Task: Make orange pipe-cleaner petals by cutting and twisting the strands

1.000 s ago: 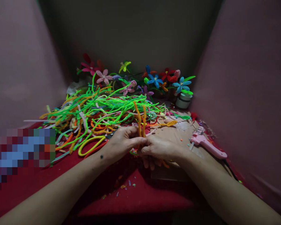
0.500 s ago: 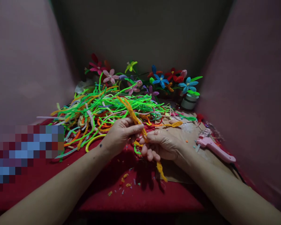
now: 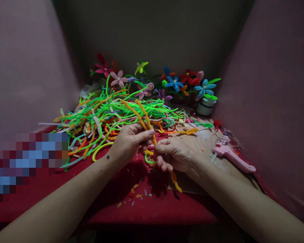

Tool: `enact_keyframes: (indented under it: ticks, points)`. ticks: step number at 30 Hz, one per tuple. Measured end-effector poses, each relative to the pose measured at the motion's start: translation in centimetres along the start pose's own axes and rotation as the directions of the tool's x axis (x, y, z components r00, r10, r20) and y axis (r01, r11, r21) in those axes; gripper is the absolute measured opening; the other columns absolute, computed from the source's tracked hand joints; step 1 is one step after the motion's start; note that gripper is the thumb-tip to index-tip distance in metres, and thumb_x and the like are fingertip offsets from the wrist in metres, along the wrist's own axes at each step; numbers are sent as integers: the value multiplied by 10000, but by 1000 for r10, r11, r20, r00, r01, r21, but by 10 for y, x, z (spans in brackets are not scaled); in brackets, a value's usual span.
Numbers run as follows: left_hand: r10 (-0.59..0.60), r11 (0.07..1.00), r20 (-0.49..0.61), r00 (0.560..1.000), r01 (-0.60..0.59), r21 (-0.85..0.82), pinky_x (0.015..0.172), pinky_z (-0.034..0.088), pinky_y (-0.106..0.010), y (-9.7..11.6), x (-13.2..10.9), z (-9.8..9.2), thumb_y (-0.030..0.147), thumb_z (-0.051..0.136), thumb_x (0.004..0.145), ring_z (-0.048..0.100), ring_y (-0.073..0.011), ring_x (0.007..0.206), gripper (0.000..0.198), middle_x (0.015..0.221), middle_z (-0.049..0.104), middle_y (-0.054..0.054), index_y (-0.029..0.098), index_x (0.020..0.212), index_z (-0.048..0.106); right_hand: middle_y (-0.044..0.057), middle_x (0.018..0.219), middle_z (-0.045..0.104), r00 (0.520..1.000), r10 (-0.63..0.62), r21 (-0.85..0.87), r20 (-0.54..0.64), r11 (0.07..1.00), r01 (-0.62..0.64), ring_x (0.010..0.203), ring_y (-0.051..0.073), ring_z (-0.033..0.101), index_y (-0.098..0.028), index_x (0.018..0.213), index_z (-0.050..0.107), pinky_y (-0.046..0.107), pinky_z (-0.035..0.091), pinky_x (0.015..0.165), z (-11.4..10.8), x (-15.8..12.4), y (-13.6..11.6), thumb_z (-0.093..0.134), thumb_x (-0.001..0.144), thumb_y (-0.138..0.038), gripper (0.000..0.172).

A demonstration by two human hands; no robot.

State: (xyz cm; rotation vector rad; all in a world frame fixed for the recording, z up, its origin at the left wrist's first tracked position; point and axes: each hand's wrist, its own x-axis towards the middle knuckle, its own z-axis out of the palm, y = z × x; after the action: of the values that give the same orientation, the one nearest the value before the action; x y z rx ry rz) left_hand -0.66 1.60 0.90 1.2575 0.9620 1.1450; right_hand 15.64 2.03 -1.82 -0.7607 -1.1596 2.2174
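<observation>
Orange pipe cleaners (image 3: 147, 118) stand up from between the thumb and fingers of my left hand (image 3: 130, 139), their two free ends spread in a V. Just to the right and lower, my right hand (image 3: 176, 152) pinches the bottom of the same orange strands, its other fingers loosely curled. Below my right hand lies a twisted orange piece (image 3: 176, 183), partly over the cardboard. A bent green piece (image 3: 148, 160) sits behind the fingers. One more orange looped piece (image 3: 191, 131) rests on the cardboard farther back.
A heap of mostly green pipe cleaners (image 3: 111, 113) lies behind my hands. Fuzzy flowers, including a blue one (image 3: 174, 83), stand at the back near a small jar (image 3: 206, 106). A pink glue gun (image 3: 233, 157) rests on cardboard (image 3: 192, 179). Scraps dot the red cloth (image 3: 111, 202).
The upper ends of the orange pipe cleaners, close together before, are now spread apart. My right hand has shifted slightly, still pinching their lower part.
</observation>
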Motion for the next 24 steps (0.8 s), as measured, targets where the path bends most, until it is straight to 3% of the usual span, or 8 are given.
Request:
enact_keyframes:
  ticks: [5,11,20,24]
  points:
    - [-87,984,162,983,60,165,399,276,-176,2,0,-2,337,668,724,412,-51,421,242,499,544,9,121,618,638,49,548,667,998,-54,26,15,998,54,407,118,606,-99,709,580,146,411,316,-5,1,-2,695,708,-373,297]
    - [-36,995,44,998,32,91,387,262,-177,3,4,-3,325,668,722,387,-43,385,301,443,506,22,131,512,574,73,637,701,998,-52,151,42,987,45,489,131,656,-95,746,606,156,477,390,-8,-1,-8,513,856,-263,221]
    - [-27,996,119,992,17,84,415,288,-170,0,0,0,296,668,733,422,-48,432,187,510,567,24,125,664,635,103,665,696,971,92,217,218,966,-141,530,143,674,-68,802,591,171,512,419,-7,-3,-7,356,930,-200,298]
    - [-17,996,188,982,0,89,418,316,-163,3,0,1,274,636,768,428,-42,424,200,495,555,36,120,640,620,81,638,695,979,84,229,187,965,-126,518,133,669,-83,792,571,162,514,428,-8,-3,-4,392,909,-152,225]
